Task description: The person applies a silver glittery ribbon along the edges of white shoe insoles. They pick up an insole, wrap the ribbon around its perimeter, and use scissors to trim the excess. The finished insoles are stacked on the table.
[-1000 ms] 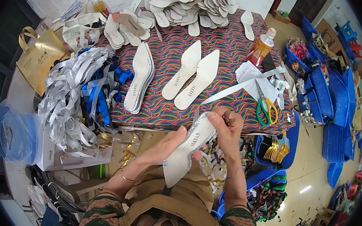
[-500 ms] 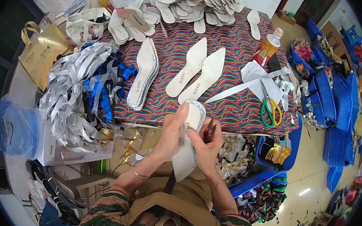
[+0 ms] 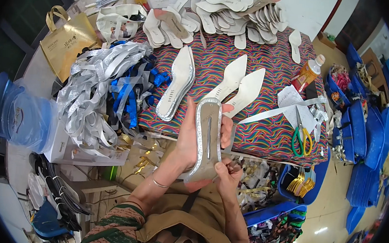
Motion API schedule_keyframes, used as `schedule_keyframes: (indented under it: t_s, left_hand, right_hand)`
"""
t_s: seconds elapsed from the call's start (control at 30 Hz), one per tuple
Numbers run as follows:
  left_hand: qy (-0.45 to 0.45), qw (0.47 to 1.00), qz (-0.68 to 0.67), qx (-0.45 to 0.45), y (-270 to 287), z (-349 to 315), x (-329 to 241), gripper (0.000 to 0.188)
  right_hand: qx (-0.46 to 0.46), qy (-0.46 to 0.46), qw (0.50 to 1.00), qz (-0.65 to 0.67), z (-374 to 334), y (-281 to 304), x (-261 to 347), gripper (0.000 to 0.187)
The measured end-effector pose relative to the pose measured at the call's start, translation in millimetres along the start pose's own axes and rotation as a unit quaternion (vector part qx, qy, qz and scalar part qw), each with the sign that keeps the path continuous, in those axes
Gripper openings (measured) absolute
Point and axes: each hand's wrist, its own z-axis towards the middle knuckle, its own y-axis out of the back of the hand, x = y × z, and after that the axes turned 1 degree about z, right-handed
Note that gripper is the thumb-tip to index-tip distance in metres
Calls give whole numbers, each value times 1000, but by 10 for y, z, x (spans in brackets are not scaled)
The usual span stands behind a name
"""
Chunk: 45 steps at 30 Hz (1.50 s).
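Observation:
In front of me, my left hand (image 3: 188, 139) grips a shoe insole (image 3: 203, 145) from behind, with fingertips showing past its right edge. The insole's brown underside faces up, with a narrow metal strip along its middle and silver glitter trim round its rim. At the lower right edge my right hand (image 3: 229, 174) is closed, thumb against the insole; whether anything else is in its fingers is hidden. Beyond, two untrimmed white insoles (image 3: 247, 91) lie on the patterned cloth. A small stack of insoles with glittery edges (image 3: 175, 85) lies to their left.
A heap of white insoles (image 3: 230, 14) covers the table's far side. Silver ribbons (image 3: 91, 95) pile up at left. On the right are scissors (image 3: 301, 139), paper (image 3: 292, 102) and a bottle (image 3: 309, 72). Blue bins (image 3: 283, 210) with scraps stand below the right edge.
The insole has been turned from its white face to its brown underside. My right hand has moved down along its edge, and the dark pointed tool it held no longer shows.

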Motion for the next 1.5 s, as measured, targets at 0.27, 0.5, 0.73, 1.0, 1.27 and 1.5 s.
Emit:
schedule_keyframes:
  t_s: [0.27, 0.5, 0.73, 1.0, 1.27, 1.5]
  left_hand:
    - [-173, 944, 277, 50, 442, 17, 28, 63]
    - [-88, 969, 221, 71, 361, -34, -141, 43]
    - [-69, 961, 259, 60, 588, -9, -262, 24]
    - [61, 879, 445, 157, 856, -232, -608, 22]
    - [-326, 807, 491, -42, 1089, -355, -983, 29]
    - [-463, 485, 741, -39, 1651, 318, -793, 29]
  right_hand:
    - [26, 49, 990, -132, -60, -85, 71, 40]
    - [83, 72, 977, -180, -8, 77, 160, 36]
    - [130, 142, 947, -256, 23, 198, 214, 31]
    - [289, -35, 905, -309, 274, 549, 754, 27]
    - [-54, 154, 925, -342, 846, 652, 820, 22]
    - [199, 253, 699, -639, 999, 602, 356, 44]
